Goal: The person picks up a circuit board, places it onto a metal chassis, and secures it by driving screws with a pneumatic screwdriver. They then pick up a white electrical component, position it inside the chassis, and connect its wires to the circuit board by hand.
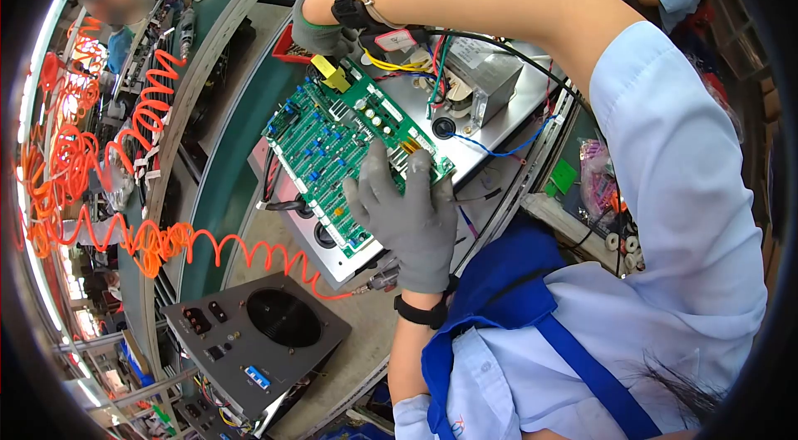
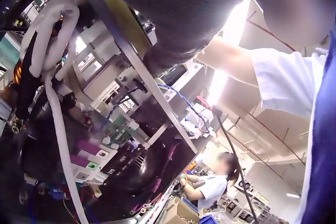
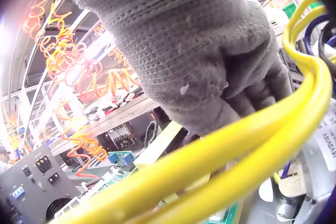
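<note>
In the head view my gloved left hand (image 1: 407,215) rests on the near edge of a green circuit board (image 1: 320,153), its fingers spread over the parts there. The board lies over a silver metal panel (image 1: 490,120). My gloved right hand (image 1: 320,28) is beyond the board's far corner, beside a yellow-wrapped component (image 1: 331,74) and partly over a red bin (image 1: 287,47) of small parts. Its fingertips are hidden, so I cannot tell what they hold. Yellow wires (image 3: 210,155) cross in front of my right hand (image 3: 184,50) in the right wrist view.
A boxy metal transformer (image 1: 482,78) with coloured wires stands on the panel to the right. A dark grey panel (image 1: 258,332) with a round fan opening stands at lower left. An orange coiled hose (image 1: 249,249) stretches to a tool (image 1: 382,278) near my left wrist. Other people work beyond.
</note>
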Available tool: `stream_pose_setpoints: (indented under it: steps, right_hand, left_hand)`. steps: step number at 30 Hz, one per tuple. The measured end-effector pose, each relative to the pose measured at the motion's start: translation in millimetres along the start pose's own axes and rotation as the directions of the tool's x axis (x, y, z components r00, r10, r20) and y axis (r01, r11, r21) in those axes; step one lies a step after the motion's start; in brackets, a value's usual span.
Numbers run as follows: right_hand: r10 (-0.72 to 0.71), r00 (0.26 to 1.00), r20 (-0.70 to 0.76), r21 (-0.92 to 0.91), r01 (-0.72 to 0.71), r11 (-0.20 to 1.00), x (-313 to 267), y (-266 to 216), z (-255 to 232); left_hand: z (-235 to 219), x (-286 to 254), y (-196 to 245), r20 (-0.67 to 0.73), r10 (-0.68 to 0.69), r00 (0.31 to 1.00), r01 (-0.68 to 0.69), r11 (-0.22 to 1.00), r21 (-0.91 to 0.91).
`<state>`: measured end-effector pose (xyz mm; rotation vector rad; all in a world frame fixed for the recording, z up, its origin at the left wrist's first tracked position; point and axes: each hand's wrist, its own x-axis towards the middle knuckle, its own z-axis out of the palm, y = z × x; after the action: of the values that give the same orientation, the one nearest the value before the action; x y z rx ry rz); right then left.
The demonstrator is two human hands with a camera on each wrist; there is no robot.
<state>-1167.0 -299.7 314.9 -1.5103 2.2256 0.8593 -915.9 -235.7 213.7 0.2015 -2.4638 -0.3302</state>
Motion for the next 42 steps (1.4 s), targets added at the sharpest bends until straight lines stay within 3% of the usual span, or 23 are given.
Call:
stream_pose_setpoints:
  steps: [6, 7, 8, 9, 10, 11, 12, 13, 14, 15, 16, 17, 18, 19, 21, 22, 24, 28, 32, 39, 42]
  right_hand:
    - [0.065, 0.998, 0.014, -0.066, -0.064, 0.996, 11.5, -1.8, -0.5]
    - [-0.046, 0.992, -0.117, -0.145, 0.028, 0.989, 22.6, 3.9, 2.2]
    - [-0.050, 0.991, -0.121, -0.161, 0.030, 0.986, 11.0, 1.3, -4.3]
    - [-0.149, 0.972, -0.181, -0.249, 0.101, 0.963, 33.5, 9.2, -2.2]
    - [-0.082, 0.942, -0.324, -0.141, 0.037, 0.989, 20.1, 7.0, -9.0]
    - [-0.080, 0.966, -0.245, -0.205, 0.029, 0.978, 4.2, -4.1, -20.6]
    - [-0.071, 0.910, -0.408, 0.153, 0.145, 0.978, -116.4, -20.5, -33.8]
    - [-0.098, 0.834, -0.543, 0.316, 0.312, 0.896, -139.9, -23.6, -22.1]
    - [-0.126, 0.741, -0.660, 0.335, 0.439, 0.834, -148.6, -30.2, -4.5]
    - [-0.126, 0.556, -0.821, 0.340, 0.656, 0.674, -139.1, -40.7, 27.6]
    - [-0.096, 0.555, -0.826, 0.356, 0.648, 0.673, -163.1, -52.8, 49.5]
    - [-0.061, 0.542, -0.838, 0.306, 0.560, 0.770, -188.3, -71.0, 66.3]
    - [-0.038, 0.635, -0.771, 0.392, 0.521, 0.759, -197.7, -85.7, 82.9]
    - [0.044, 0.534, -0.844, 0.350, 0.487, 0.800, -190.8, -102.9, 108.6]
    - [0.285, 0.601, -0.747, 0.563, 0.344, 0.752, -185.9, -124.5, 143.2]
    - [0.279, 0.602, -0.748, 0.560, 0.348, 0.752, -182.7, -130.1, 156.1]
    - [0.476, 0.658, -0.584, 0.769, 0.258, 0.585, -175.0, -137.4, 176.7]
    - [0.448, 0.621, -0.643, 0.718, 0.287, 0.634, -164.1, -141.1, 179.0]
    - [0.433, 0.587, -0.684, 0.705, 0.378, 0.600, -149.9, -135.3, 191.3]
    - [0.436, 0.436, -0.787, 0.614, 0.478, 0.628, -143.0, -141.1, 195.4]
    - [0.444, 0.447, -0.776, 0.628, 0.482, 0.611, -143.4, -142.4, 194.6]
  left_hand:
    - [-1.7, -0.9, -2.6, 0.021, -0.001, 1.000, 0.002, 0.999, -0.039]
    - [-2.9, -1.4, -4.7, 0.030, 0.014, 0.999, -0.013, 0.998, -0.056]
    - [-4.2, -2.7, -10.1, 0.078, 0.045, 0.996, -0.042, 0.999, -0.032]
    - [-11.6, -5.3, -10.4, 0.063, 0.053, 0.997, -0.052, 0.998, -0.017]
    - [-21.3, -7.3, -10.2, 0.050, 0.060, 0.997, -0.060, 0.998, 0.000]
    - [-34.7, -13.7, -14.2, 0.058, 0.044, 0.997, -0.045, 0.999, 0.029]
    - [-43.4, -23.3, -22.2, -0.031, 0.009, 0.999, -0.008, 0.999, 0.033]
    - [-50.0, -34.5, -33.9, -0.082, -0.057, 0.995, 0.058, 0.998, 0.007]
    - [-56.4, -45.7, -47.6, -0.131, -0.119, 0.984, 0.117, 0.993, -0.027]
    - [-65.3, -56.2, -59.9, -0.090, -0.195, 0.977, 0.192, 0.981, -0.043]
    - [-67.7, -65.6, -71.8, -0.086, -0.244, 0.966, 0.233, 0.965, -0.119]
    - [-68.9, -69.6, -82.9, -0.042, -0.251, 0.967, 0.240, 0.955, -0.173]
    - [-69.7, -70.5, -90.8, -0.005, -0.256, 0.967, 0.248, 0.942, -0.227]
    - [-70.1, -67.4, -93.9, -0.020, -0.264, 0.964, 0.252, 0.940, -0.231]
    - [-71.3, -61.5, -97.3, 0.136, -0.223, 0.965, 0.253, 0.931, -0.263]
    - [-69.8, -60.6, -98.5, 0.134, -0.229, 0.964, 0.258, 0.931, -0.260]
    - [-64.9, -58.3, -102.1, 0.099, -0.198, 0.975, 0.215, 0.952, -0.216]
    - [-58.8, -60.3, -104.3, 0.031, -0.152, 0.988, 0.155, 0.966, -0.208]
    - [-56.5, -64.1, -103.9, 0.073, -0.234, 0.970, 0.244, 0.940, -0.237]
    - [-54.6, -61.4, -110.8, 0.000, -0.162, 0.987, 0.157, 0.954, -0.255]
    - [-51.9, -62.8, -112.8, 0.013, -0.167, 0.986, 0.164, 0.949, -0.269]
